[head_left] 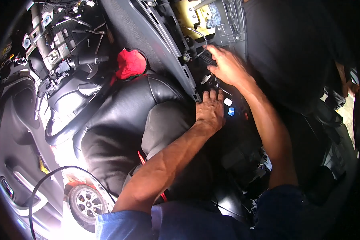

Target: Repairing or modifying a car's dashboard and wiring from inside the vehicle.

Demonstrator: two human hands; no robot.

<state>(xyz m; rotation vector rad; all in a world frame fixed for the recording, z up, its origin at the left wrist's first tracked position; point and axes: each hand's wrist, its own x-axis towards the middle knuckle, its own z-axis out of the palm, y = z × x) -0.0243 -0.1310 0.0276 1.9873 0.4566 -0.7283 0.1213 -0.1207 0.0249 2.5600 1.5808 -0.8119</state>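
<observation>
I am leaning into a car cabin with its dashboard taken apart. My left hand [210, 109] lies palm down, fingers apart, on the inner edge of the black driver seat [124, 116], beside the open centre console. My right hand [227, 66] reaches into the gap under the loosened dark dash panel [156, 36], fingers curled among wires and small white connectors [206, 78]; whether it grips one is hidden. A small blue connector [231, 112] and a white one [227, 102] sit just right of my left hand.
A red cloth [130, 63] lies at the seat's far end. The steering wheel [74, 120] and stripped steering column [54, 48] are to the left, the open door panel [16, 160] further left. Yellow padding [194, 16] shows behind the dash. Another person's hand [350, 87] is at far right.
</observation>
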